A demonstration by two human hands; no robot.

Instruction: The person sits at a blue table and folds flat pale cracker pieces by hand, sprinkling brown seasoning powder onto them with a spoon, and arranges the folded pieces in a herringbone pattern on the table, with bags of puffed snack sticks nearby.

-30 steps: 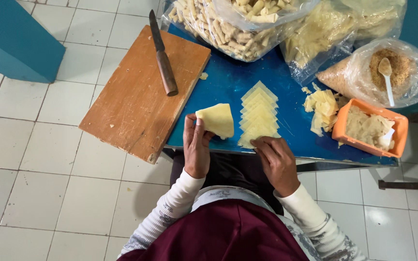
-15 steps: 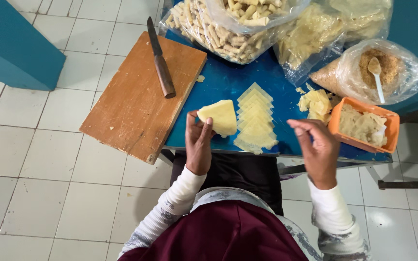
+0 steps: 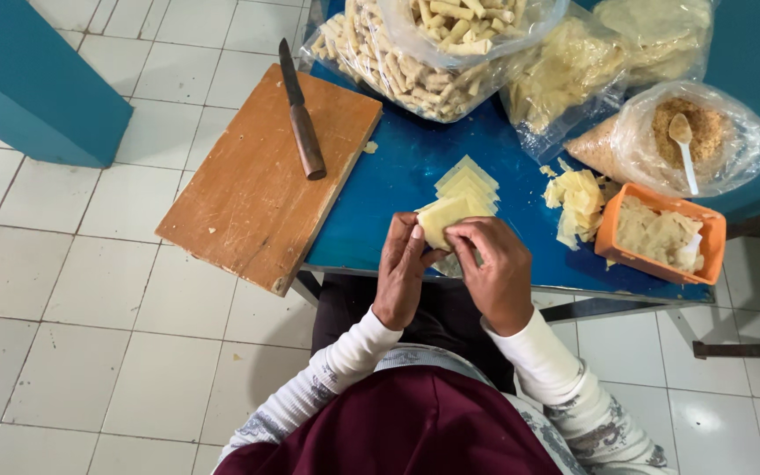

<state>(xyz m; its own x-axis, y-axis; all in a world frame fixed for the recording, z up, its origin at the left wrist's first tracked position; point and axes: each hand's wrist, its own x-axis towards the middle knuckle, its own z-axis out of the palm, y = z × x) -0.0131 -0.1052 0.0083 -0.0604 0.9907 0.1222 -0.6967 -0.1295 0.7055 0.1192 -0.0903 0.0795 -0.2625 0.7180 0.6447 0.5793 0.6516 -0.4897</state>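
Both hands, left hand [image 3: 402,277] and right hand [image 3: 494,273], grasp one pale yellow square dough wrapper [image 3: 443,217] in their fingers, near the blue table [image 3: 398,189] edge.

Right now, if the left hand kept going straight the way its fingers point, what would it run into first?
The left hand points up the table, already touching the pale wrapper sheet held with the right hand. Straight on, it would probably meet the stack of wrappers on the blue table, though height above them is unclear.
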